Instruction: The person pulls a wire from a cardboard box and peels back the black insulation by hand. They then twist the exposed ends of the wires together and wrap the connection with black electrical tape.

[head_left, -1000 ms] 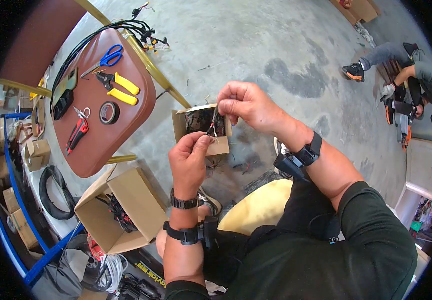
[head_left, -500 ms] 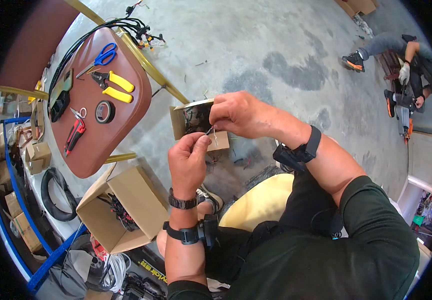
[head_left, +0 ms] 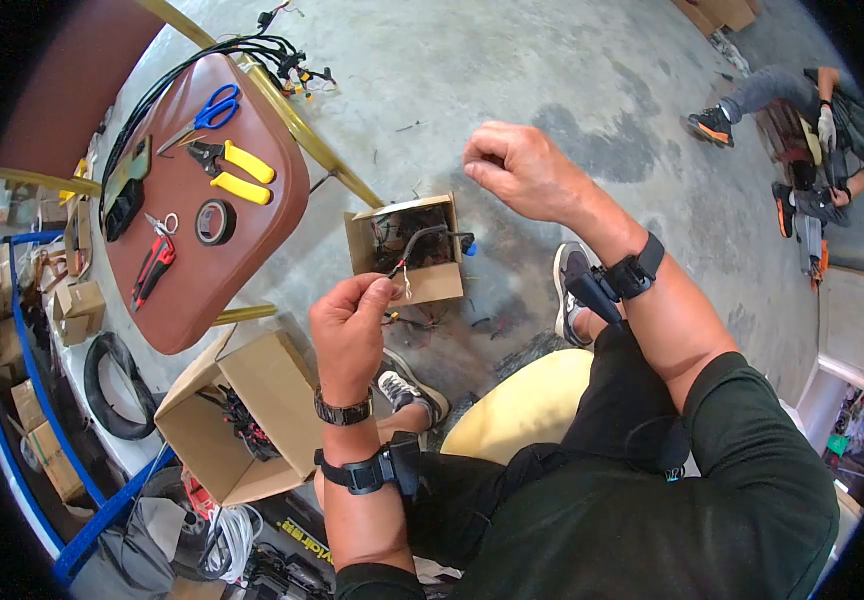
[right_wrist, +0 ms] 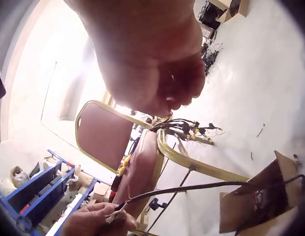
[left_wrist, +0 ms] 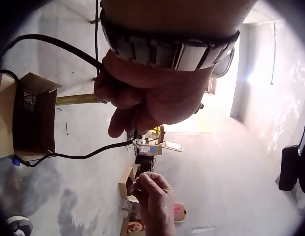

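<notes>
My left hand (head_left: 350, 325) pinches the end of a black cable (head_left: 415, 243) between thumb and forefinger. Pale frayed strands (head_left: 408, 281) hang beside the fingertips. From there the cable arcs over a small cardboard box (head_left: 437, 287), and a blue connector (head_left: 469, 245) shows at the box's right edge. Raised to the right, apart from the cable, my right hand (head_left: 524, 170) has its fingers curled in with the thumb near the forefinger. Nothing shows in its grasp. In the right wrist view the cable (right_wrist: 192, 188) runs from the left hand (right_wrist: 96, 222) toward the box.
On the brown chair (head_left: 242, 260) lie blue scissors (head_left: 218, 107), yellow-handled wire strippers (head_left: 242, 175), black tape (head_left: 216, 222), a red-handled cutter (head_left: 155, 270) and a cable bundle (head_left: 252, 45). A larger cardboard box (head_left: 277, 400) stands beside my left forearm. Another person sits at far right.
My right hand has come away from the cable end, moving up and to the right. My left hand has moved slightly left and down, still pinching the cable, now visible over the small box.
</notes>
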{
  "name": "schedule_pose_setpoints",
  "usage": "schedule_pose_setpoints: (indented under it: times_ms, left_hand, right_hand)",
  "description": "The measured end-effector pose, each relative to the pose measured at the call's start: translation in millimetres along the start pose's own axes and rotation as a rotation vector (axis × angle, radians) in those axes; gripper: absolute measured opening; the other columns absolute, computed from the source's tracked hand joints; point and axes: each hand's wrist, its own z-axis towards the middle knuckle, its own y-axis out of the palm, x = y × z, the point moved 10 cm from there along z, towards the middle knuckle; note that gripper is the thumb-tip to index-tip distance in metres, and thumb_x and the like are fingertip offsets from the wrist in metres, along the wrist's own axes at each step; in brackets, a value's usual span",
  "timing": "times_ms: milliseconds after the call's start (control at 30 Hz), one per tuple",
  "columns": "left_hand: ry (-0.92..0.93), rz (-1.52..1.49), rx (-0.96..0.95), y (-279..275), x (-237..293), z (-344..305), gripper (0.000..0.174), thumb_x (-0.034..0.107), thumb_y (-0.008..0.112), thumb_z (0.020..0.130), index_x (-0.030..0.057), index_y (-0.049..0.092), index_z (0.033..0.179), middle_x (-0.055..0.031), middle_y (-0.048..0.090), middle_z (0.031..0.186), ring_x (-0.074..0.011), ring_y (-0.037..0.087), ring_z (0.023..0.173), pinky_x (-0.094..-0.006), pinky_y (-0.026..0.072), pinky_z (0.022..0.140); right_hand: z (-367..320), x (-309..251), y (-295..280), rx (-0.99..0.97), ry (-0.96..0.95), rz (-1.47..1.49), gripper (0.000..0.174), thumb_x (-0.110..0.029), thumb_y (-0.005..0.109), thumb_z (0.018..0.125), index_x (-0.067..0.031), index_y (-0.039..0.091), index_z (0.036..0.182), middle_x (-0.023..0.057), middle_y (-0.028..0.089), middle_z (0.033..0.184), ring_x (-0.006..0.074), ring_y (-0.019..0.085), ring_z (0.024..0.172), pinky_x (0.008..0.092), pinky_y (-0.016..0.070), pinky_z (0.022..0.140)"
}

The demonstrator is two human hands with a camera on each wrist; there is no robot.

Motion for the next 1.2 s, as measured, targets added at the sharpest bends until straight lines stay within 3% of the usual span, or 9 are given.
schedule_pose_setpoints:
  times_ms: [133, 233, 267, 367, 400, 600, 733, 900, 1200]
  left_hand:
    - [0.033, 0.004, -0.029, 7.2, -0.7, 2.3, 0.016, 0.01, 0.061, 0.095, -0.0038, 0.069, 0.097, -0.0054, 0.071, 0.087, -0.0092, 0.062, 0.077, -0.0229, 0.0481, 0.071]
    - [0.039, 0.021, -0.064, 15.2, 0.6, 1.4, 0.017, 0.011, 0.062, 0.095, -0.004, 0.069, 0.097, -0.0054, 0.071, 0.087, -0.0089, 0.061, 0.076, -0.0228, 0.0481, 0.07]
    - [0.042, 0.035, -0.078, 17.9, 1.6, 1.3, 0.017, 0.012, 0.063, 0.095, -0.0041, 0.069, 0.097, -0.0055, 0.071, 0.087, -0.0089, 0.061, 0.076, -0.0228, 0.0481, 0.07]
    - [0.068, -0.043, -0.069, 19.7, -1.7, 2.6, 0.019, 0.015, 0.065, 0.095, -0.0033, 0.07, 0.097, -0.0052, 0.07, 0.083, -0.0095, 0.061, 0.072, -0.0239, 0.0493, 0.066]
    - [0.026, -0.076, -0.064, 18.6, -2.2, 3.1, 0.02, 0.016, 0.063, 0.096, -0.003, 0.07, 0.099, -0.0057, 0.07, 0.084, -0.0101, 0.061, 0.071, -0.0243, 0.0499, 0.066]
    - [-0.077, -0.41, -0.083, 14.7, -3.8, 4.1, 0.03, 0.02, 0.051, 0.102, -0.0028, 0.059, 0.12, -0.0139, 0.069, 0.101, -0.02, 0.067, 0.072, -0.0293, 0.0546, 0.063]
    - [-0.035, -0.431, -0.092, 15.8, 3.2, 3.3, 0.027, 0.01, 0.056, 0.097, -0.0026, 0.058, 0.121, -0.0141, 0.069, 0.101, -0.0195, 0.068, 0.074, -0.0278, 0.0534, 0.062]
    - [0.022, -0.307, -0.142, 17.6, 10.2, 0.3, 0.035, -0.002, 0.062, 0.086, -0.0026, 0.059, 0.121, -0.0132, 0.069, 0.101, -0.0166, 0.067, 0.073, -0.0238, 0.0497, 0.059]
    - [-0.105, -0.199, -0.127, 20.6, 0.3, -0.1, 0.03, -0.001, 0.063, 0.086, -0.0007, 0.064, 0.116, -0.0081, 0.07, 0.093, -0.0094, 0.063, 0.067, -0.0207, 0.0453, 0.054]
  right_hand:
    - [-9.5, -46.2, 13.3, 0.01, -0.215, 0.162, 0.027, -0.002, 0.064, 0.078, -0.0028, 0.064, 0.105, 0.0114, 0.063, 0.098, 0.0266, 0.062, 0.092, 0.036, 0.0505, 0.081]
    - [-19.5, -68.7, 43.9, -0.123, -0.285, 0.265, 0.038, 0.0, 0.064, 0.076, -0.0046, 0.063, 0.114, 0.0119, 0.062, 0.109, 0.0272, 0.06, 0.101, 0.0365, 0.0498, 0.088]
    - [-20.7, -72.6, 54.1, -0.192, -0.305, 0.235, 0.028, -0.002, 0.067, 0.079, -0.0048, 0.066, 0.107, 0.0113, 0.065, 0.103, 0.0277, 0.061, 0.098, 0.038, 0.0502, 0.085]
    - [-25.8, -52.6, 79.8, -0.461, -0.117, 0.226, 0.017, -0.005, 0.07, 0.081, -0.005, 0.068, 0.098, 0.0104, 0.067, 0.094, 0.0278, 0.062, 0.095, 0.0387, 0.0499, 0.081]
    - [-24.0, -51.2, 74.0, -0.445, -0.055, 0.285, 0.01, -0.008, 0.071, 0.083, -0.0048, 0.069, 0.092, 0.01, 0.067, 0.086, 0.0275, 0.062, 0.091, 0.0392, 0.0493, 0.078]
    - [-20.8, -28.4, 66.6, -0.483, 0.053, 0.367, 0.012, -0.006, 0.07, 0.083, -0.004, 0.069, 0.094, 0.0094, 0.068, 0.086, 0.0236, 0.063, 0.086, 0.0362, 0.0496, 0.079]
    - [-21.0, -14.2, 66.7, -0.544, 0.173, 0.389, 0.014, -0.006, 0.068, 0.083, -0.0041, 0.071, 0.097, 0.0081, 0.07, 0.087, 0.0195, 0.065, 0.086, 0.0347, 0.0503, 0.08]
    - [-20.4, -13.8, 69.3, -0.578, 0.189, 0.327, 0.014, -0.008, 0.067, 0.085, -0.0043, 0.071, 0.098, 0.0076, 0.07, 0.087, 0.0192, 0.065, 0.085, 0.0346, 0.0506, 0.08]
    - [-19.0, -16.8, 71.3, -0.538, 0.107, 0.265, 0.011, -0.007, 0.065, 0.086, -0.0055, 0.07, 0.095, 0.0079, 0.069, 0.093, 0.0244, 0.062, 0.094, 0.0367, 0.0496, 0.083]
